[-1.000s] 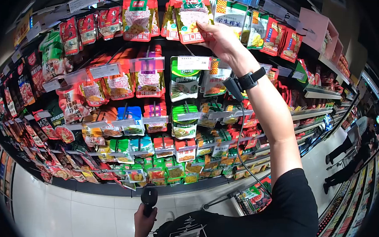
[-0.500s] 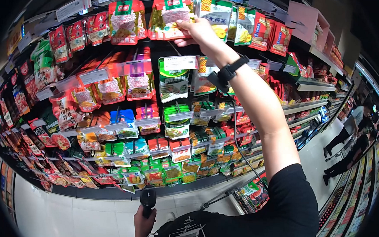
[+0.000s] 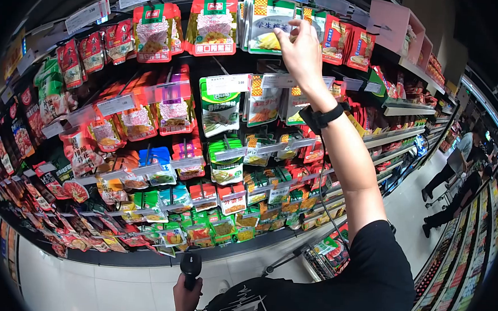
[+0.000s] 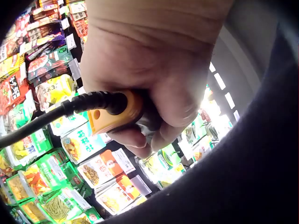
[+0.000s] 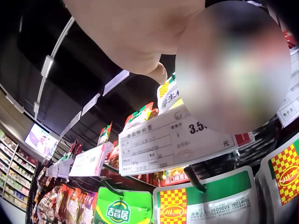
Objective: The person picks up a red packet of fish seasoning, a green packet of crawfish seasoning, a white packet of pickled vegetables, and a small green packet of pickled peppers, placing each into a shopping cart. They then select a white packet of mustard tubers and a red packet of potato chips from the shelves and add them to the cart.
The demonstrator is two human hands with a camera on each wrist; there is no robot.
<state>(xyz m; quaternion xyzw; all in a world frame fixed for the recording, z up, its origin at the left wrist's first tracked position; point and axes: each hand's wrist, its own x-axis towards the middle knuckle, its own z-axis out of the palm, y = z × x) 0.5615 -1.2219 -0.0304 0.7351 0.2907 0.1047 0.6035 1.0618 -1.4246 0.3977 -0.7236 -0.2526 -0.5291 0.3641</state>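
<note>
My right hand [image 3: 302,53] is raised to the top row of hanging packets. Its thumb and bent fingers, spread apart, are at the right side of a white-and-green pickle pouch [image 3: 267,21] and overlap it in the head view. The right wrist view shows the thumb close to that pouch, with the other fingers hidden. A red pickle pouch [image 3: 213,28] hangs to its left. Low down, my left hand [image 3: 188,293] grips a black barcode scanner [image 3: 191,264] by its handle. In the left wrist view, the scanner's orange end [image 4: 117,114] and cable come out of the fist.
Rows of packets hang on hooks below, behind clear label holders. A price tag [image 5: 177,140] stands out under the top row. A shopping cart [image 3: 328,254] stands by my right side. Two people [image 3: 459,174] are in the aisle at right, along another shelf [image 3: 460,248].
My right hand has left the red pouch, which hangs on its hook, and moved right to the white-and-green one. The left hand keeps holding the scanner low down.
</note>
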